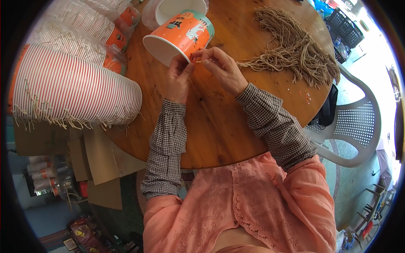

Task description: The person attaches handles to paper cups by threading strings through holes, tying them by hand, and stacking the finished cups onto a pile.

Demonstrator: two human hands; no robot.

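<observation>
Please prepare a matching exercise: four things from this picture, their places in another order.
1. Tilted orange-and-teal paper bucket
2. Tan string bundle
3. Nearest nested stack of white-rimmed paper buckets
4. Grey perforated plastic chair

A. Beside the round brown wooden table, right side
B. On the table, upper right
C. At the left hand and right hand
D. Left side of the picture

Pairs: 1-C, 2-B, 3-D, 4-A

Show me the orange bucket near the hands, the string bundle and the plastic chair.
Orange bucket [180, 35], head view: outer wall.
String bundle [301, 54], head view: middle strands.
Plastic chair [360, 121], head view: perforated backrest.
</observation>
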